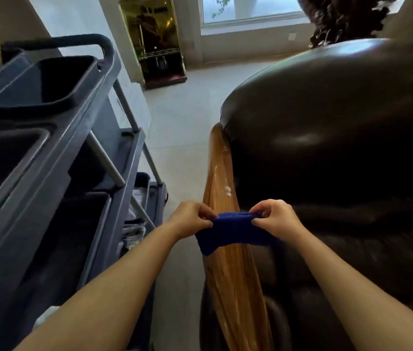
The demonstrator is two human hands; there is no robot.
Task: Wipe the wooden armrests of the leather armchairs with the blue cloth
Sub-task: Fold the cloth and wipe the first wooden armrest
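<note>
Here, left hand (192,217) and right hand (273,217) grip blue cloth (230,231) above wooden armrest (223,173).

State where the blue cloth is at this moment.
In the head view the blue cloth is low and centre, stretched between the left hand and right hand over the wooden armrest, with the grey cart on its left.

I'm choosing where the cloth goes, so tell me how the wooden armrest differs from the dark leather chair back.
The glossy golden-brown wooden armrest is a narrow strip with visible grain; the dark brown leather chair back is a broad, bulging, smooth cushion. The armrest carries small white spots, the chair back none that I can see. The blue cloth, held by the left hand and right hand, stretches over the armrest, not the chair back. Both reflect light.
</note>
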